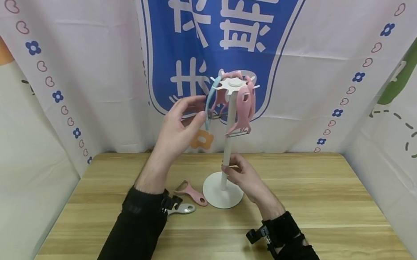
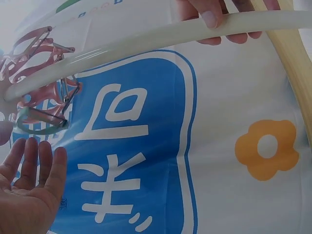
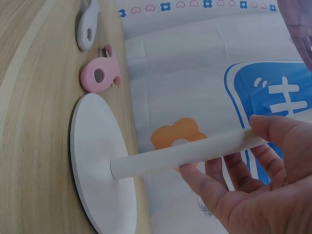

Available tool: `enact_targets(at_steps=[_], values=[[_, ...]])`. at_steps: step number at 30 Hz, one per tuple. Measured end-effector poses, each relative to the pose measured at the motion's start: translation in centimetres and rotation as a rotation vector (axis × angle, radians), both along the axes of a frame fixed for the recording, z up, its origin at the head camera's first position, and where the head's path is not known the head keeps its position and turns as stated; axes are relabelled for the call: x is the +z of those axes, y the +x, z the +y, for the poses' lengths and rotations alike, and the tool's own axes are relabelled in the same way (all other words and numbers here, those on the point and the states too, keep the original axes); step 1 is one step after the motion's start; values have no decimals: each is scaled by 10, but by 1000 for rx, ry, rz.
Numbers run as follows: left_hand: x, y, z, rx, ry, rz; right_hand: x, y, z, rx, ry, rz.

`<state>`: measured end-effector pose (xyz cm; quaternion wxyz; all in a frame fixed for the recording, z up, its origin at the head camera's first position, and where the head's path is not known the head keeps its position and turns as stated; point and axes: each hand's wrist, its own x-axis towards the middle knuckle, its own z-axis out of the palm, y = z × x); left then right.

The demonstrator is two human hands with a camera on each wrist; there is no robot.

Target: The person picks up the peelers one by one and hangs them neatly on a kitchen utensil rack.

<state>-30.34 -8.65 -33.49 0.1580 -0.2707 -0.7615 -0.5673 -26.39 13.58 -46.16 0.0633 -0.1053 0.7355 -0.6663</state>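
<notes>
A white stand (image 1: 228, 145) with a round base (image 3: 95, 165) and a hooked top ring (image 1: 234, 83) stands upright on the table. Several pink peelers (image 1: 244, 107) hang from its hooks, with one light blue peeler (image 1: 210, 99) on the left side. Beside that blue peeler is my left hand (image 1: 179, 125), fingers extended and thumb apart; in the left wrist view the fingertips show a small gap from it. Low on the pole (image 3: 170, 157), my right hand (image 1: 247, 178) holds it between thumb and fingers.
Left of the base, a pink peeler (image 1: 193, 193) and a light grey peeler (image 1: 185, 208) lie on the wooden table (image 1: 304, 205). My left forearm partly covers the grey one in the head view. A printed cloth (image 1: 111, 72) hangs close behind the stand.
</notes>
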Motion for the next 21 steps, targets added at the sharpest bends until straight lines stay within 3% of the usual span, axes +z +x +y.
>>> enact_targets(at_steps=[11, 21], values=[[-11, 7, -10, 38, -91, 14, -1, 0, -1, -9, 9, 10], [-26, 15, -24, 103, -285, 97, -2, -1, 1, 1, 0, 5]])
